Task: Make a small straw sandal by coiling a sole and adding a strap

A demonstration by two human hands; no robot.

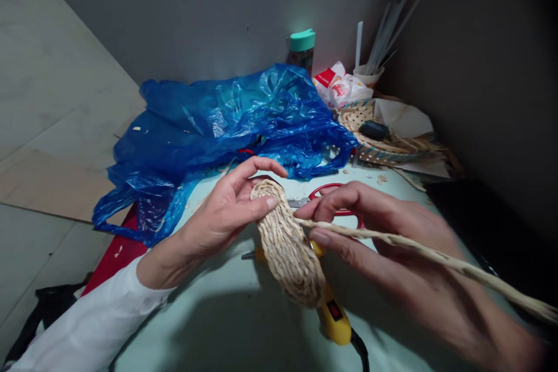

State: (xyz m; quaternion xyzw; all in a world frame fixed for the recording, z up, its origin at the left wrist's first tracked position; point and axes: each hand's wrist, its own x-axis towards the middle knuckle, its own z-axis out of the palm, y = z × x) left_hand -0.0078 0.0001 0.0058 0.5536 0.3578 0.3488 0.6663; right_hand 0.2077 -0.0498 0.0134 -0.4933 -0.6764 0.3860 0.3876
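Note:
My left hand (233, 200) grips the top end of an oval coil of twisted straw cord (290, 250), thumb on its face and fingers behind. From the coil's right edge a loose length of straw cord (392, 238) runs out to the lower right. My right hand (361, 215) pinches that cord between thumb and fingers close to the coil. Below the coil, partly covered by it, lies a yellow hot glue gun (337, 319) with a dark switch and black cable. Red-handled scissors (357, 218) lie behind my right hand, which hides part of them.
A crumpled blue plastic bag (226, 116) spreads across the table's back. Behind it stand a green-lidded jar (302, 42) and a cup (368, 77) of translucent sticks. A woven basket (366, 148) with straw strips sits at right, near a black flat object (483, 226).

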